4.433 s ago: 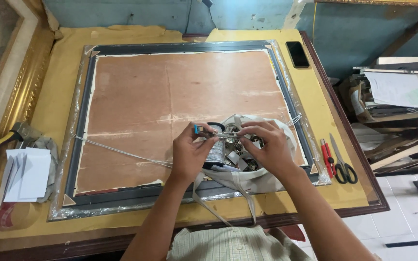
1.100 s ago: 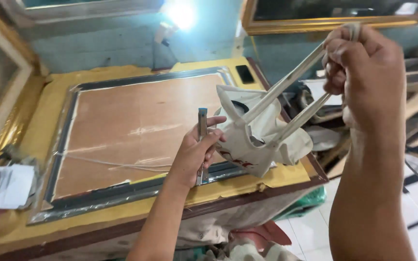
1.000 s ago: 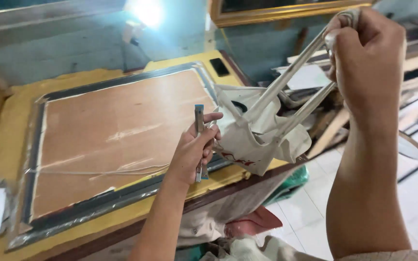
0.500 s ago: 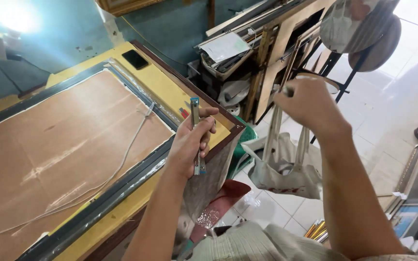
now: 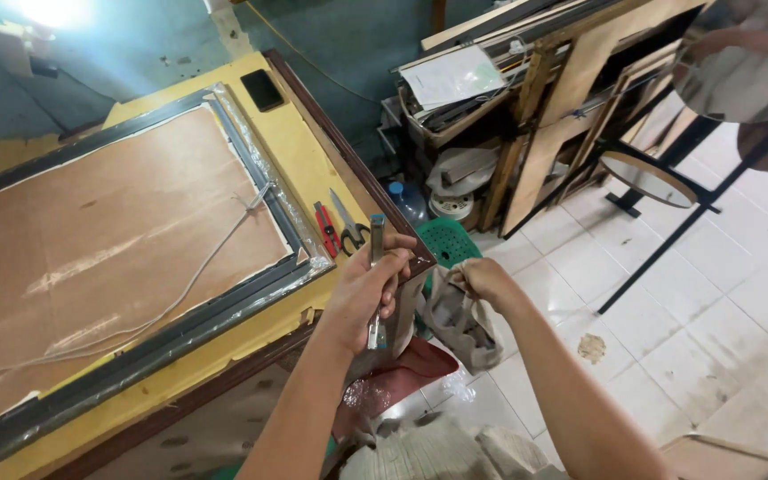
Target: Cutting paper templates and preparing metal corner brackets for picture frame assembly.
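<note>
A: Quick status. Your left hand (image 5: pixel 362 298), centre of frame, has its grip closed round a slim metal tool (image 5: pixel 374 280) with a blue tip, held upright just past the worktop (image 5: pixel 313 156) edge.

B: And the other hand?

A: Your right hand (image 5: pixel 484 283), just right of centre, pinches the top of a grey cloth bag (image 5: pixel 462 322). The bag hangs below worktop height, over the tiled floor (image 5: pixel 668 293), beside the worktop corner.

B: How far along, would you say?

A: Judging from the layout only: the frame (image 5: pixel 135 267) lies face down at left, brown backing board (image 5: pixel 108 222) in place, and a cord (image 5: pixel 197 271) is strung across it up to a knot near the right rail. That part looks done. The bag is off the worktop, so I'd guess you're stowing it, or fetching from it. Can't tell which.

B: Anything left out?

A: Scissors (image 5: pixel 348 227) and a red cutter (image 5: pixel 325 229) lie on the yellow strip just above your left hand; a phone (image 5: pixel 262 89) sits at the upper corner. The tool isn't put down yet.
</note>
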